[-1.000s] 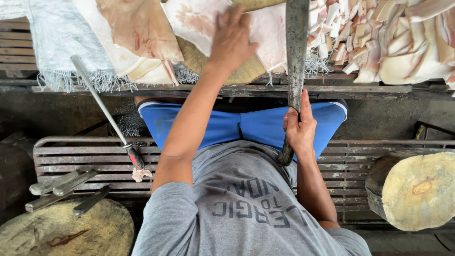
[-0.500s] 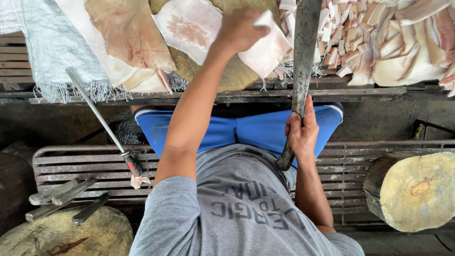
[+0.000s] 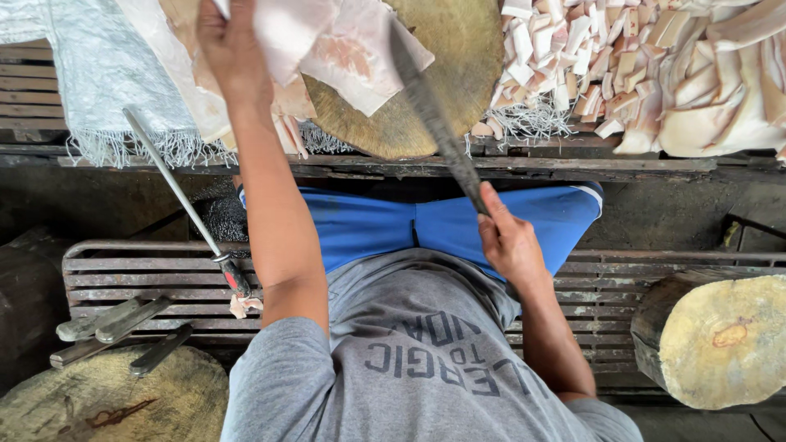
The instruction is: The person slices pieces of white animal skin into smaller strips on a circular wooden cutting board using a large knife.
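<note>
Left hand point(image 3: 231, 45) grips a pale slab of meat point(image 3: 327, 45) lying on the round chopping block point(image 3: 426, 74), fingers closed over its edge. Right hand point(image 3: 508, 237) is wrapped tight around the handle of a long knife point(image 3: 430, 106), blade angled over the block (tip near the meat). Cut pieces point(image 3: 622, 74) are piled right of the block; a sharpening steel point(image 3: 176, 192) leans left of it.

sharpening steel point(image 3: 176, 196), spare knives point(image 3: 115, 321), wood block point(image 3: 720, 340), probably cut fat pieces point(image 3: 655, 65).

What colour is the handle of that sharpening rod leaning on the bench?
Red and black, on the sharpening rod's handle, clearest in the head view.
</note>
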